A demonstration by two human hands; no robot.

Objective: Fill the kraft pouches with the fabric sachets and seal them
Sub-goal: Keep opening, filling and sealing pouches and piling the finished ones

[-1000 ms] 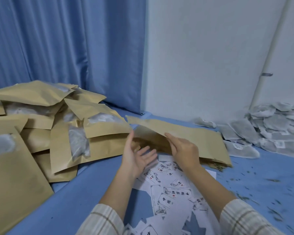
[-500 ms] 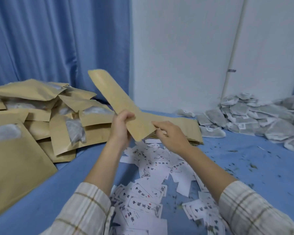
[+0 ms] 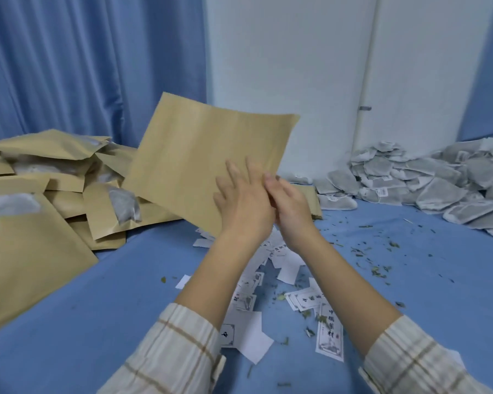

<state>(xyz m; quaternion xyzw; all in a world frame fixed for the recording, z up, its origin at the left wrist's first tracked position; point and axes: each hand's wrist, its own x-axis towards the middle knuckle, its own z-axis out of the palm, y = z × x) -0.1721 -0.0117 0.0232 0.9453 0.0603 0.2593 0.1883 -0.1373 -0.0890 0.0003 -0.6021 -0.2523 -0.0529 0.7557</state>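
Both hands meet at the lower right corner of one kraft pouch (image 3: 205, 160), raised above the blue counter (image 3: 120, 280). Left hand (image 3: 244, 203) lies flat-fingered against it; right hand (image 3: 289, 203) pinches its edge. Fabric sachets (image 3: 427, 180) are heaped far right.

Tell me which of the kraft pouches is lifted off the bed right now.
The flat kraft pouch in both hands, raised before the curtain and wall. It shows no sachet, while the others lie piled at left.
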